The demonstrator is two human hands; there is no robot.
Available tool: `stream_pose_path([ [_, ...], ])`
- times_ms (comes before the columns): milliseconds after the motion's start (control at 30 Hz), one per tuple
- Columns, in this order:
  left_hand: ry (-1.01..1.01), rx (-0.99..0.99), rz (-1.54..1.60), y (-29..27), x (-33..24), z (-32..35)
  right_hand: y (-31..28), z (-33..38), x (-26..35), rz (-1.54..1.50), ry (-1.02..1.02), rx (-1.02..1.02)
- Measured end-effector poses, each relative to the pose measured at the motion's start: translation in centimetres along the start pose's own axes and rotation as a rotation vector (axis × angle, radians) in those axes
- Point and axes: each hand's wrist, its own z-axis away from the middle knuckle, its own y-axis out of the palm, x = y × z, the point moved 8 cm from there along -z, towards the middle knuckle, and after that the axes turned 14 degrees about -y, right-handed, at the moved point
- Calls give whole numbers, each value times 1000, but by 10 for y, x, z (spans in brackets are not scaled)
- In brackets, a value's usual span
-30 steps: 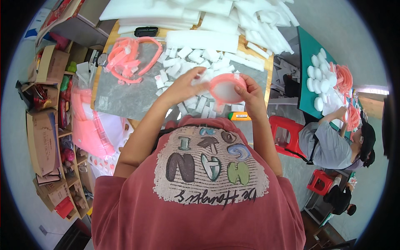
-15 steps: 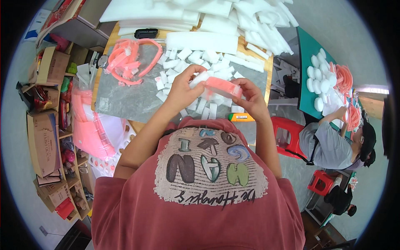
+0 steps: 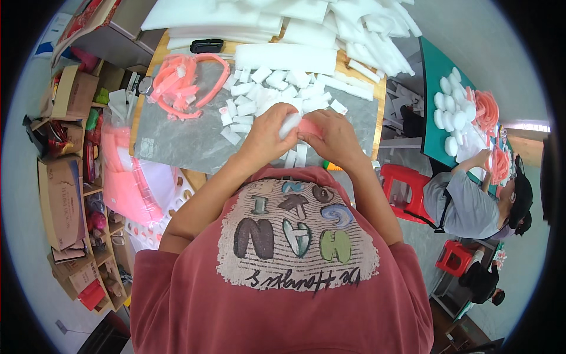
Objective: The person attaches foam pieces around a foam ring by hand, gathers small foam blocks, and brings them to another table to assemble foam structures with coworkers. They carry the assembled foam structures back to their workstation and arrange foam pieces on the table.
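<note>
Over the near part of the table, my left hand (image 3: 268, 135) is closed on a white foam block (image 3: 289, 125). Close beside it, my right hand (image 3: 335, 138) grips a pink strip (image 3: 310, 125) that lies against the block, mostly covered by my fingers. Just beyond my hands, small white foam pieces (image 3: 277, 79) lie scattered on the grey mat (image 3: 183, 141). A heap of pink strips (image 3: 177, 85) rests at the mat's far left. Part of a yellow-and-green tool (image 3: 332, 166) shows under my right wrist.
White foam sheets (image 3: 212, 16) are stacked at the table's far side, near a black case (image 3: 207, 46). Shelves with boxes (image 3: 62, 200) stand left. On the right are a red stool (image 3: 407, 192) and a green table (image 3: 433, 71), where another person (image 3: 466, 203) works.
My right hand has moved left, close to my left hand, and its fingers have curled over the pink strip. Both hands are slightly nearer to me, and the strip is now mostly covered.
</note>
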Motion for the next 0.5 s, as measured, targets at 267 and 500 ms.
stream_pose_path([
  [267, -482, 333, 532, 18, 28, 3, -7, 10, 3, -164, -68, -107],
  [500, -671, 420, 1131, 23, 43, -5, -12, 17, -1, -416, -56, -240],
])
